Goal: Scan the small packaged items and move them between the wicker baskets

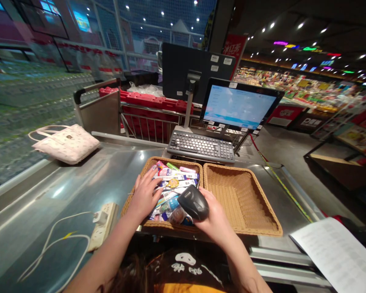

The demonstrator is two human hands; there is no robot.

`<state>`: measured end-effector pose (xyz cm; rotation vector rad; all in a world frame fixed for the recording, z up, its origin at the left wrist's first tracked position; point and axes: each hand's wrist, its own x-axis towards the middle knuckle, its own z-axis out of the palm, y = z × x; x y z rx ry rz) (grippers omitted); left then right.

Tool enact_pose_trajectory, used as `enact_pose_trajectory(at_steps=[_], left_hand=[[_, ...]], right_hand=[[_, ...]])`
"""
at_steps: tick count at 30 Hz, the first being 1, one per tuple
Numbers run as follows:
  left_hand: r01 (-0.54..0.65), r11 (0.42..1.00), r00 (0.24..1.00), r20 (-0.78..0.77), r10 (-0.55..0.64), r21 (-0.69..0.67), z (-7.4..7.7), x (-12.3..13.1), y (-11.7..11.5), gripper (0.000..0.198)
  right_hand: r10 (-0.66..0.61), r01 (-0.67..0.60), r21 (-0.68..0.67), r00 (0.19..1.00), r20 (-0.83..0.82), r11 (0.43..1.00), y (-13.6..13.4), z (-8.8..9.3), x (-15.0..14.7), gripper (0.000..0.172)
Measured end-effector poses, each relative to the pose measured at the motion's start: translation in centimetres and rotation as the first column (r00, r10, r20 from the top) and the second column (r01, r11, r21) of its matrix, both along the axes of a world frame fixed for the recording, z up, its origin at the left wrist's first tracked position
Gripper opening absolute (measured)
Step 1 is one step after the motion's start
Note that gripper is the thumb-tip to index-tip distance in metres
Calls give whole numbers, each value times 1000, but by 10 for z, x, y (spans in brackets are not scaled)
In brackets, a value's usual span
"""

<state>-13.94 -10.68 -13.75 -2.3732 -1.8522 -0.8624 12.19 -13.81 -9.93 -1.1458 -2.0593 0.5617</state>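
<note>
My right hand (217, 219) is wrapped around a black handheld barcode scanner (194, 202), whose head hangs over the left wicker basket (147, 164). Small packaged goods (183, 184) fill that basket, among them long slim white-and-blue packets with barcodes and several colourful wrapped pieces. Spread over the basket's left side is my left hand (144, 195), its fingers reaching onto the packets; none is visibly gripped. The right wicker basket (232, 195) stands directly beside the left one with its woven bottom showing. Parts of the goods are hidden beneath the scanner and my left fingers.
Behind the baskets sit a black keyboard (201, 145) and a lit monitor (236, 103). A pink handbag (68, 142) rests on the metal counter (116, 173) at left. Nearer lie a power strip (103, 232) and white cable (49, 244). Paper sheets (338, 252) lie at right.
</note>
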Motion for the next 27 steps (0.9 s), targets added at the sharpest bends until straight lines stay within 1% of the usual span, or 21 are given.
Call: enact_pose_trajectory(at_steps=[4, 6, 8, 11, 12, 14, 15, 16, 17, 19, 20, 22, 23, 24, 25, 26, 27], left_hand=[[66, 998, 997, 39, -67, 22, 2, 13, -18, 26], [70, 997, 997, 43, -71, 35, 1, 13, -23, 27], [14, 998, 998, 55, -17, 55, 0, 3, -26, 29], [-135, 988, 985, 113, 127, 70, -3, -26, -29, 34], [-179, 982, 976, 140, 170, 58, -4, -36, -30, 36], [-248, 968, 952, 192, 239, 25, -6, -53, -33, 38], [-269, 963, 942, 212, 260, 15, -6, -57, -35, 39], [-277, 961, 935, 231, 268, 7, -6, -59, -38, 39], [-260, 965, 935, 248, 252, 1, -6, -56, -41, 39], [-156, 988, 948, 278, 155, -21, -6, -41, -47, 37], [-54, 998, 953, 295, 63, -39, -5, -30, -50, 34], [150, 983, 938, 329, -107, -106, -2, -2, -57, 35], [261, 957, 910, 363, -200, -129, -1, 14, -60, 38], [384, 907, 865, 411, -288, -173, 0, 30, -64, 42], [505, 836, 803, 471, -365, -215, 1, 47, -68, 47], [593, 761, 741, 548, -389, -262, 1, 63, -72, 54], [648, 704, 675, 648, -353, -293, 1, 79, -76, 57]], right_hand=[[-41, 41, -9, 996, -83, 999, -3, -3, 2, 59], [-38, 36, -24, 994, -102, 999, -6, -4, 5, 64], [-15, 12, -32, 994, -104, 999, -12, -5, 10, 65], [40, -47, -54, 992, -119, 997, -27, -10, 19, 60], [43, -53, -73, 991, -128, 996, -33, -13, 23, 61], [23, -39, -93, 987, -160, 995, -45, -23, 29, 65], [-8, -9, -94, 985, -174, 996, -52, -28, 32, 66], [-39, 21, -98, 983, -182, 995, -58, -34, 35, 67], [-71, 52, -106, 981, -183, 993, -63, -39, 37, 67], [-164, 146, -97, 963, -212, 984, -72, -48, 41, 64], [-211, 190, -110, 952, -224, 976, -76, -51, 42, 64], [-281, 247, -156, 925, -257, 956, -80, -52, 40, 65], [-297, 255, -179, 914, -276, 950, -80, -50, 37, 66], [-310, 258, -201, 902, -301, 945, -79, -46, 32, 69], [-322, 268, -200, 888, -327, 942, -78, -41, 25, 70], [-325, 268, -203, 881, -344, 942, -75, -34, 17, 67], [-320, 267, -190, 875, -362, 945, -72, -26, 8, 63]])
